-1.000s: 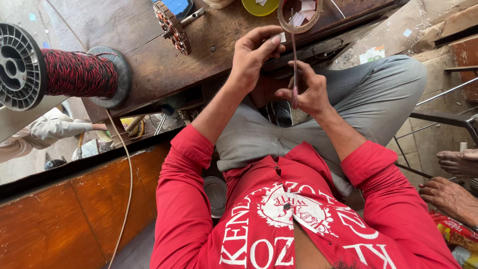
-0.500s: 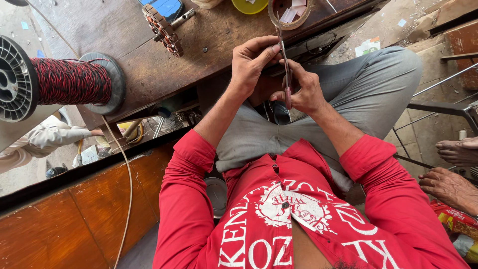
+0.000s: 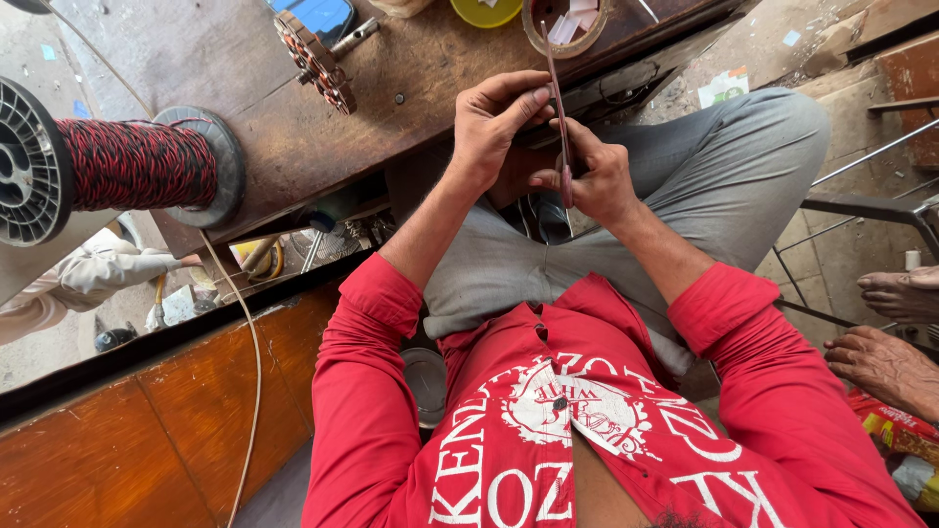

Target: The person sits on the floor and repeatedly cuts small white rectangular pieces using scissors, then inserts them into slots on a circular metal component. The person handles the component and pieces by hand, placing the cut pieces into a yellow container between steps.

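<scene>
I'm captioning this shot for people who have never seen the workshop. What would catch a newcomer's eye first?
Probably the large spool of red-and-black twisted wire lying on the wooden bench at far left. Next, at top centre, the left hand and right hand pinching a thin pinkish strip above grey-trousered knees.

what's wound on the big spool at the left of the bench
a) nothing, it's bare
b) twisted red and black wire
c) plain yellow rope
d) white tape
b: the spool lies on its side on the wooden bench, its core wrapped in twisted red and black wire between two grey flanges, while the left hand and right hand hold a thin strip over the lap.
</scene>
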